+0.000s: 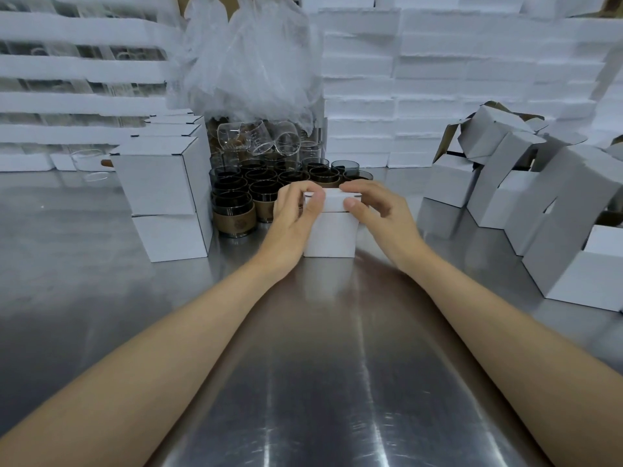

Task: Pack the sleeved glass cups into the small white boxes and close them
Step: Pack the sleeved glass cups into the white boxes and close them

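Fingers point(305, 193) atop small white box point(332, 235)

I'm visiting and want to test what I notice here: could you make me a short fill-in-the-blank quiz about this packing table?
1. Both hands, the left hand and the right hand, are on the top of a small ____ box.
2. The sleeved cups stand directly ____ that box, farther from the person.
3. The stack of closed boxes stands on the person's ____ side.
4. The table has a shiny ____ surface.

Missing words: white; behind; left; metal
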Demonstrator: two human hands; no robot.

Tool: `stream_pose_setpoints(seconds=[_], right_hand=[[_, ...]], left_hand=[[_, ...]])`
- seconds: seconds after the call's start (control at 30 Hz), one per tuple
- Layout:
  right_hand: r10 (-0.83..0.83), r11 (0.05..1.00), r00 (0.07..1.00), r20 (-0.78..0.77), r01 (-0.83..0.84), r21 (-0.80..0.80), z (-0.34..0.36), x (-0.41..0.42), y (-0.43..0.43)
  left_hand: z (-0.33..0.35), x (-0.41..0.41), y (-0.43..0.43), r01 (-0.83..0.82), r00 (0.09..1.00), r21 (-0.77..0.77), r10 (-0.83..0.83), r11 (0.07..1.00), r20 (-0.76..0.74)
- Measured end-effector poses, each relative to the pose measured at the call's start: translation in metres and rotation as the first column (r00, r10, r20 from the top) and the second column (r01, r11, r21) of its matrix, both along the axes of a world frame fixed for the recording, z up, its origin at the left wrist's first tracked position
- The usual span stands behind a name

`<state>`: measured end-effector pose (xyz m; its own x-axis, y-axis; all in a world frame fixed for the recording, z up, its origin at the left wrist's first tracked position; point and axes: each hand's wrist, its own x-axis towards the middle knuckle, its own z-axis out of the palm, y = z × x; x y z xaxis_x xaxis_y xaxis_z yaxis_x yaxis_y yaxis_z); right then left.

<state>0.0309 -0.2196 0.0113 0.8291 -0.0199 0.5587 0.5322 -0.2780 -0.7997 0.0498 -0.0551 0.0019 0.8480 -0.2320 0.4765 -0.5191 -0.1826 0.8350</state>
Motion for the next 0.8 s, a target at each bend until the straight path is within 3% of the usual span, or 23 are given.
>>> stream_pose_setpoints(seconds=[0.6, 0.8], right_hand=[[-0.018, 0.995, 0.999, 0.048, 0.023, -0.1, 0.002, 0.002, -0.001], [0.029, 0.961, 0.999, 0.031, -0.019, -0.275, -0.007, 0.005, -0.007]], left_hand=[[-0.003, 0.005, -0.002, -0.023, 1.0, 0.028, 0.023, 0.999, 0.015], [0.0, 0.005, -0.002, 0.043, 0.99, -0.021, -0.046, 0.999, -0.135]])
